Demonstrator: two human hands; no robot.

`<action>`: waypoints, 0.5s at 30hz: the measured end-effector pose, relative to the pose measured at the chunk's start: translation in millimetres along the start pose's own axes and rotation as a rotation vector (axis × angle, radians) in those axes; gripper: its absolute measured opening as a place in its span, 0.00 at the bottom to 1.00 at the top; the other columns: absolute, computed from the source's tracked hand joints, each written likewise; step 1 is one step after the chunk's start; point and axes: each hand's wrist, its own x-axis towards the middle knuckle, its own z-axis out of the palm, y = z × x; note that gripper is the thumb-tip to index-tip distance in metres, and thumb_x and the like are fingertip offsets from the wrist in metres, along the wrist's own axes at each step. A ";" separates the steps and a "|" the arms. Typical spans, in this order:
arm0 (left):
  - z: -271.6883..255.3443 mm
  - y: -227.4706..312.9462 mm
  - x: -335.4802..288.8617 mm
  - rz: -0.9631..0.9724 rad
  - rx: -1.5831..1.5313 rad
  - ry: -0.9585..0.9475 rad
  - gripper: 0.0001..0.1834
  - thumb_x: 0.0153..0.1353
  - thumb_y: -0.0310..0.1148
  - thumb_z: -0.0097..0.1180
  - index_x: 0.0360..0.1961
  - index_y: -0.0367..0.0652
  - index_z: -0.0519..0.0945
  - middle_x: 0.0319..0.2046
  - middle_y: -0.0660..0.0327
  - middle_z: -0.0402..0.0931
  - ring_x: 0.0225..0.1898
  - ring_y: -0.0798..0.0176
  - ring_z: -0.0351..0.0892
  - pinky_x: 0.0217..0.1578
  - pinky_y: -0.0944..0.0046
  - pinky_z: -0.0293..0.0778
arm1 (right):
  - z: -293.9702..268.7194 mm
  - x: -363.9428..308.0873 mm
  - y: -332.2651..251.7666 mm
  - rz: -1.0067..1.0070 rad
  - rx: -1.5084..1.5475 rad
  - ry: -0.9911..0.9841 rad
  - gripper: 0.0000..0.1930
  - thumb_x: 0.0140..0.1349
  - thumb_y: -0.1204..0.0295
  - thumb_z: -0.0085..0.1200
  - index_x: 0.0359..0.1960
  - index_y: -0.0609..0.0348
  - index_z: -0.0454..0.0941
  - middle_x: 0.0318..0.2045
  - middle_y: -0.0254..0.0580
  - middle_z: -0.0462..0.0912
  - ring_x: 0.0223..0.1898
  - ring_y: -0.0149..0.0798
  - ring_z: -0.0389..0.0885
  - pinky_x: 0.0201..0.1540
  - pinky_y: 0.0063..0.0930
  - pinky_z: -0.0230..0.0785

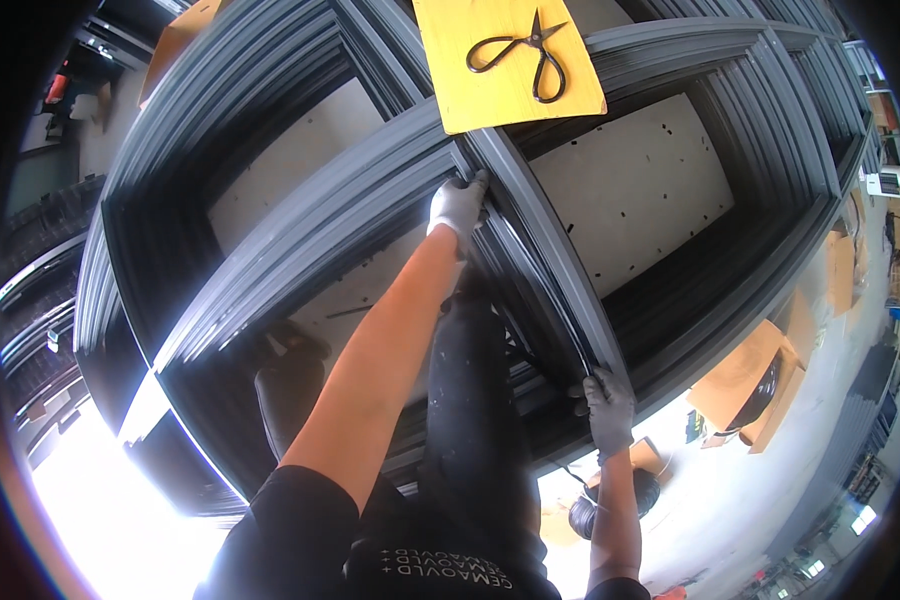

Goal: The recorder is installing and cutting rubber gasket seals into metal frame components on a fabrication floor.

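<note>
In the head view, nearest the camera is the person's black shirt, white lettering across its front. A grey frame bar slants between the two gloved hands, part of the stacked frames. The left hand has its fingers bent at the bar's far end, the right hand touches its near end; whether either is clamped, I cannot tell. Beyond the left hand, black scissors lie spread on a yellow board
</note>
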 end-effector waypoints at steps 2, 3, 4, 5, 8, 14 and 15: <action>-2.7 -5.7 4.0 -0.024 -0.099 -0.040 0.25 0.61 0.50 0.58 0.45 0.36 0.75 0.27 0.62 0.78 0.19 0.67 0.75 0.22 0.68 0.76 | -0.1 2.7 2.8 0.003 0.065 0.016 0.13 0.65 0.73 0.50 0.47 0.68 0.76 0.25 0.40 0.81 0.20 0.26 0.76 0.24 0.21 0.70; -4.0 -8.3 2.7 -0.025 -0.093 -0.073 0.24 0.61 0.50 0.58 0.45 0.37 0.76 0.26 0.62 0.78 0.19 0.66 0.75 0.21 0.68 0.76 | 0.0 1.6 4.6 -0.049 0.044 0.029 0.13 0.65 0.73 0.50 0.47 0.68 0.77 0.25 0.40 0.82 0.20 0.26 0.76 0.24 0.21 0.70; -5.6 -10.4 2.1 -0.025 -0.087 -0.108 0.23 0.62 0.49 0.58 0.44 0.38 0.76 0.26 0.62 0.78 0.19 0.66 0.76 0.20 0.67 0.75 | 0.0 0.6 5.7 -0.100 0.023 0.042 0.13 0.65 0.73 0.51 0.47 0.68 0.77 0.25 0.40 0.82 0.20 0.26 0.75 0.24 0.22 0.70; -9.5 -8.3 5.9 0.059 -0.022 -0.090 0.22 0.62 0.48 0.58 0.43 0.37 0.76 0.26 0.61 0.78 0.19 0.66 0.76 0.19 0.68 0.75 | 1.7 0.4 4.3 -0.088 0.026 0.047 0.13 0.65 0.73 0.51 0.47 0.68 0.77 0.25 0.40 0.82 0.20 0.26 0.75 0.24 0.22 0.70; -6.1 2.2 -3.3 0.032 0.100 -0.014 0.22 0.63 0.46 0.56 0.46 0.36 0.75 0.29 0.58 0.79 0.24 0.65 0.78 0.21 0.68 0.77 | 3.6 -0.2 7.6 -0.081 -0.085 0.062 0.12 0.65 0.72 0.51 0.46 0.68 0.78 0.25 0.41 0.82 0.20 0.27 0.76 0.23 0.22 0.70; 8.5 -10.1 -17.2 0.014 0.039 -0.113 0.19 0.63 0.36 0.58 0.51 0.36 0.73 0.36 0.57 0.79 0.30 0.65 0.80 0.25 0.67 0.79 | 1.5 6.6 26.1 0.109 0.118 -0.010 0.14 0.64 0.69 0.52 0.44 0.68 0.79 0.24 0.43 0.82 0.18 0.30 0.76 0.22 0.22 0.68; 8.2 -10.3 -12.1 0.016 0.059 -0.099 0.18 0.64 0.35 0.57 0.50 0.36 0.73 0.35 0.56 0.80 0.30 0.64 0.81 0.25 0.66 0.80 | 1.6 6.4 26.8 0.102 0.089 -0.021 0.14 0.64 0.68 0.52 0.43 0.67 0.79 0.24 0.43 0.82 0.18 0.30 0.76 0.22 0.22 0.68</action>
